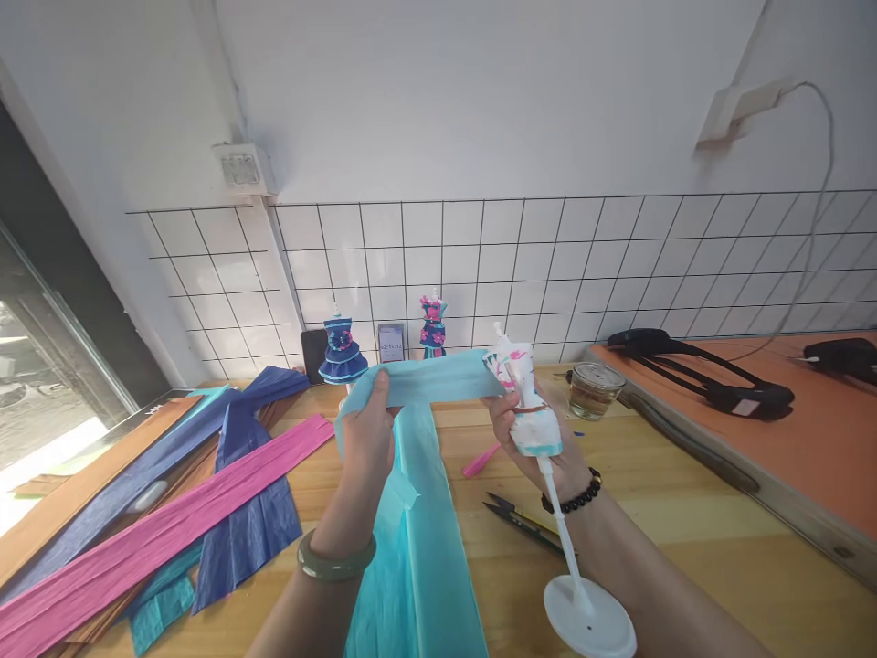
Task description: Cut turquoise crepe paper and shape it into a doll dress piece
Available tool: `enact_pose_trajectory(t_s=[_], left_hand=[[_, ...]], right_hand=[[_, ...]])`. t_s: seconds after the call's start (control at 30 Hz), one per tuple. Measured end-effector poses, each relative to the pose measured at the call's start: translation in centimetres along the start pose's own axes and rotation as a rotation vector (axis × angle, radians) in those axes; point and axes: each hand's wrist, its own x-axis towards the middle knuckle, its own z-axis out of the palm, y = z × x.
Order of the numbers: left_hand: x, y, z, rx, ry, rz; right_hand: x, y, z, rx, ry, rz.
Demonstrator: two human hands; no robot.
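My left hand (370, 425) pinches a light-blue crepe paper strip (438, 379), drawn out level toward the right. The strip's far end meets the chest of a small white dress form (534, 429), which has pink and blue marks on its surface. Around the form's torso my right hand (511, 429) is closed, tilting it so the stem and round white base (589, 614) hang down toward me. Beneath the hands, a wide turquoise crepe paper length (438, 548) runs along the table to its near edge.
Blue, pink and brown crepe strips (226, 475) cover the table's left. Two dressed mini forms (339, 352) and a phone (391, 344) stand by the tiled wall. Scissors (524, 523), a pink scrap (480, 460) and a glass jar (595, 391) lie around the right hand.
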Motion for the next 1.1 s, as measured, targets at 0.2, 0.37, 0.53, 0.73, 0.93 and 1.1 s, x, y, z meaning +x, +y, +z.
enact_pose_trajectory(t_s=[0.2, 0.37, 0.53, 0.73, 0.93, 1.1], left_hand=[[-0.1, -1.0, 0.5, -0.141, -0.078, -0.111], [0.2, -1.4, 0.3, -0.193, -0.065, -0.175], [0.6, -0.9, 0.1, -0.194, -0.010, -0.182], [0.6, 0.0, 0.2, -0.172, -0.014, -0.135], [0.2, 0.5, 0.4, -0.141, -0.096, -0.134], [0.1, 0.8, 0.6, -0.131, -0.128, -0.136]], right_hand=[[-1.5, -0.6, -1.0, -0.181, -0.019, -0.119], [-2.8, -1.1, -1.2, -0.191, 0.023, -0.166], [-4.4, -2.6, -1.1, -0.434, 0.140, -0.295], [-6.7, -7.3, -4.5, -0.854, 0.420, -0.814], [-8.2, -10.0, -7.1, -1.081, 0.559, -1.086], [-8.9, -10.2, -8.1, -1.230, 0.615, -1.181]])
